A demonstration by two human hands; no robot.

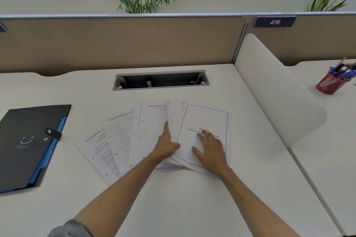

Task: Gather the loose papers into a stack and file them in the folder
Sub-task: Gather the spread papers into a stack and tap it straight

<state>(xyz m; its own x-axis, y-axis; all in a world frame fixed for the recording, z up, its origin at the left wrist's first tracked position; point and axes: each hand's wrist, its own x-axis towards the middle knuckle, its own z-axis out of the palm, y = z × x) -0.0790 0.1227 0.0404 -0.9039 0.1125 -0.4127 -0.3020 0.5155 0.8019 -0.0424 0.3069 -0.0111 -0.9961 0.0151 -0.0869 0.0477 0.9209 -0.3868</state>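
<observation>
The loose papers (pixel 152 138) are fanned across the middle of the desk (pixel 192 198), well in from its front edge and just short of the cable slot (pixel 160 82). The right hand (pixel 211 152) is laid flat and spread on the bordered title sheet (pixel 204 132); nothing is gripped. The left hand (pixel 166 143) is pressed edge-on beside that sheet, fingers straight, nothing held.

The gathering is judged barely begun. The title sheet is best pinned as an anchor while the fanned sheets are swept rightward beneath it, then squared. The folder (pixel 28 144) is seen closed by the desk's left edge, well apart.
</observation>
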